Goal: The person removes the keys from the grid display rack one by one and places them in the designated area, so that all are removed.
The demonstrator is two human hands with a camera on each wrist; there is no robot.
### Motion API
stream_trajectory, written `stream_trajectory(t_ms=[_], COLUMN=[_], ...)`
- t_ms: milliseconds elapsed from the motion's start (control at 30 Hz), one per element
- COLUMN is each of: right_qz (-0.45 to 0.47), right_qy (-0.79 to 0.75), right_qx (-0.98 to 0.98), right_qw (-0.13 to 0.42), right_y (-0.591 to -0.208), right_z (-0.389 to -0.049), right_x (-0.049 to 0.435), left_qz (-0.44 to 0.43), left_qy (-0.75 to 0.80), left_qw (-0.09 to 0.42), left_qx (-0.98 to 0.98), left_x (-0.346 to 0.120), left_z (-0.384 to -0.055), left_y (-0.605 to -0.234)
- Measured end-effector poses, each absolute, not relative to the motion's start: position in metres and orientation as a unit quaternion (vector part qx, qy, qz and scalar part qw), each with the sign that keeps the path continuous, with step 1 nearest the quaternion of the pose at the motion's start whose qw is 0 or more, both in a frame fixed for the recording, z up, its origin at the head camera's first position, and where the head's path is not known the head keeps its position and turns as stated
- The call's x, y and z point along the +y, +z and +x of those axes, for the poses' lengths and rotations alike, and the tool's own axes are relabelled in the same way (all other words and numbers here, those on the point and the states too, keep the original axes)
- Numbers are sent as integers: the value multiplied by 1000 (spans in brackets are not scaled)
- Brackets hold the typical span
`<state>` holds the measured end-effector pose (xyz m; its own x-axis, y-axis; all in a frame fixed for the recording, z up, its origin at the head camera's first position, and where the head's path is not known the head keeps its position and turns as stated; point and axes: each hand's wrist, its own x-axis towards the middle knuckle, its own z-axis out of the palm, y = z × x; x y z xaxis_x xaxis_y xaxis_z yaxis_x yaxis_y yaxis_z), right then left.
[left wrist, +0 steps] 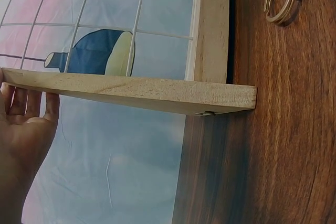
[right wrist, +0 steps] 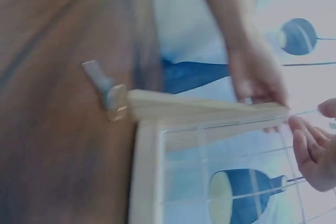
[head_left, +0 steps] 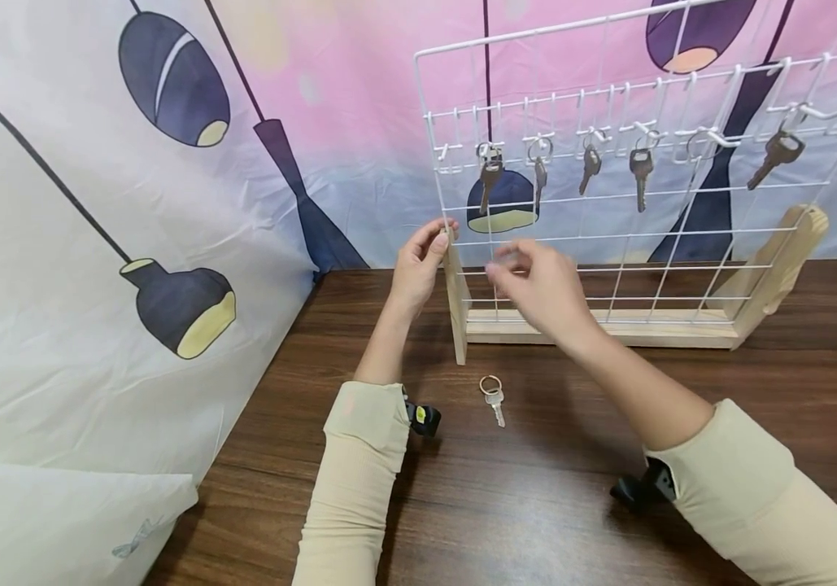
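Note:
My left hand [head_left: 416,273] grips the upper end of the left wooden side panel [head_left: 456,313] of a key rack. In the left wrist view its fingers [left wrist: 34,103] lie against the panel's outer side. My right hand [head_left: 548,291] hovers before the lower left of the white wire grid [head_left: 616,236], fingers loosely bent, no object visible in them; it is slightly blurred. A silver key [head_left: 495,405] on a ring [head_left: 490,384] lies on the table in front of the rack. Several keys, such as this one [head_left: 641,172], hang from hooks across the grid.
The rack's wooden base bar [head_left: 601,335] and right side panel [head_left: 784,260] stand on the brown table [head_left: 535,505]. Behind hangs a printed cloth [head_left: 359,98] with lamp drawings. White cloth [head_left: 59,521] covers the left side.

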<state>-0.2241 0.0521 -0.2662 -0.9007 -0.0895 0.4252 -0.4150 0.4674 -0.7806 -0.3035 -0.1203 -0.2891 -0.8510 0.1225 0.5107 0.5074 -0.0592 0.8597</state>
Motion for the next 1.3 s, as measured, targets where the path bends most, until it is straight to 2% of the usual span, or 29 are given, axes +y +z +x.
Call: stream_trajectory(t_ms=[133, 200, 667, 1300], right_qz=[137, 129, 81, 168], right_qy=[654, 688, 764, 751], right_qx=[-736, -707, -623, -618], right_qw=[107, 102, 147, 163], right_y=[-242, -234, -210, -211], right_z=[-234, -238, -246, -231], right_x=[47, 44, 31, 32], left_qz=[-238, -238, -228, -208], left_qy=[-690, -691, -692, -689], left_qw=[140, 139, 128, 126], left_qx=[-669, -668, -672, -682], left_x=[-120, -120, -120, -119], left_z=[-304, -304, -302, -302], left_y=[-288, -288, -287, -286])
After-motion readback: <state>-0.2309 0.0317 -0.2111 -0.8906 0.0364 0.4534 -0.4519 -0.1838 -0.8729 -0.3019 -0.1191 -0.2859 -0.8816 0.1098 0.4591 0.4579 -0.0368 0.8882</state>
